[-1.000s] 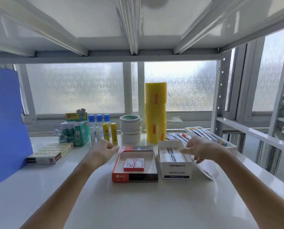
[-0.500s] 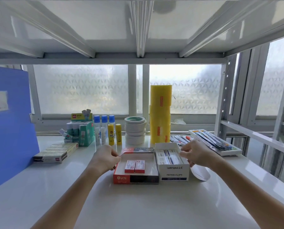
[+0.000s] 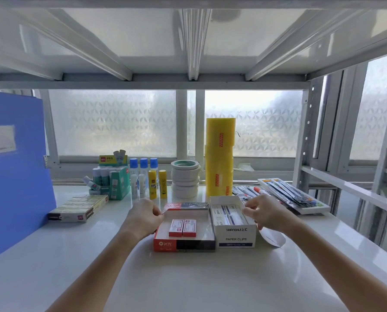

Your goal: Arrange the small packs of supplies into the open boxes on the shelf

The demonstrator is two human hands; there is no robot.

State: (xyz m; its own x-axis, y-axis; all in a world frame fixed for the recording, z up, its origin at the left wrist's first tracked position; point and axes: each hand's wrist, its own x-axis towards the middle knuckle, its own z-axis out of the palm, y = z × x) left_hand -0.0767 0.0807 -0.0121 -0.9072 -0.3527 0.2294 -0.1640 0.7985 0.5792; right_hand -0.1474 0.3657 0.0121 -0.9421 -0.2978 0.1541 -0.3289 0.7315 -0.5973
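Resting on a white shelf (image 3: 53,255), the left hand (image 3: 142,218) pinches the red box (image 3: 184,243) at its far-left rim; the right hand's (image 3: 268,213) curled fingers (image 3: 247,211) grip the paper-clip box (image 3: 236,237) on its right wall.

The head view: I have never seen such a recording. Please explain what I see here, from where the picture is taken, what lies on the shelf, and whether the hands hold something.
No machine here: a camera worn on a person's head looks forward and down at two bare hands. The left hand touches the left edge of an open red box with two small red packs inside. The right hand rests at the right side of an open white paper clip box filled with small packs. Whether either hand grips anything, I cannot tell. Behind stand glue sticks, stacked white tape rolls and a tall yellow tape stack. A blue folder stands on the left.
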